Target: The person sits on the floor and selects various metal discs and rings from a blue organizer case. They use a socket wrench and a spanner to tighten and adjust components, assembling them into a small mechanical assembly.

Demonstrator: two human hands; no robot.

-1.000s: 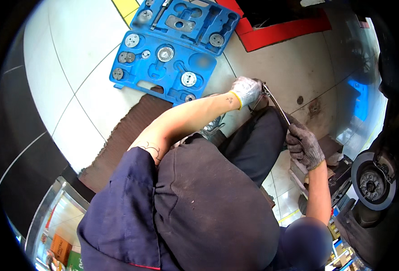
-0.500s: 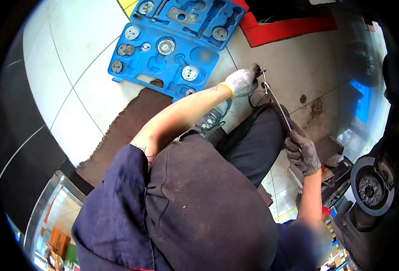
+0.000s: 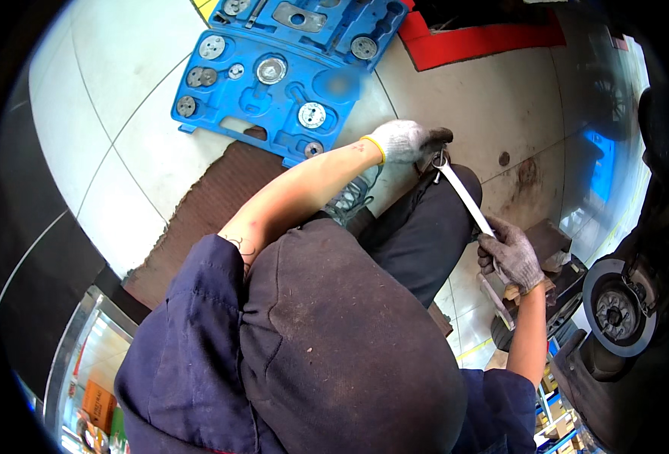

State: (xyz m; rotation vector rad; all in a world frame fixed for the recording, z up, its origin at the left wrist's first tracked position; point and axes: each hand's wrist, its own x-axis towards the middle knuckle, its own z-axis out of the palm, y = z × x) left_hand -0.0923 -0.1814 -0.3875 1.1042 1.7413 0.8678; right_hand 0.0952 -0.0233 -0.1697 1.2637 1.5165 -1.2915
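My left hand, in a white glove with dark, soiled fingertips, reaches out above my bent knee. Its fingers are closed round a small metal part with a short rod, mostly hidden by the glove and the wrench end. A long silver wrench slants down to the right from there, its ring end at the metal part. My right hand, in a soiled grey glove, is closed round the wrench's lower end. Whether the ring encircles the part cannot be made out.
An open blue tool case with round metal discs lies on the tiled floor at the far left. Brown cardboard lies below it. A red-edged frame is at the back. A wheel hub with brake disc stands at right.
The wrench has turned to show its broad face, and its ring end is lower. My left hand has come down slightly; my right hand has shifted down and right a little.
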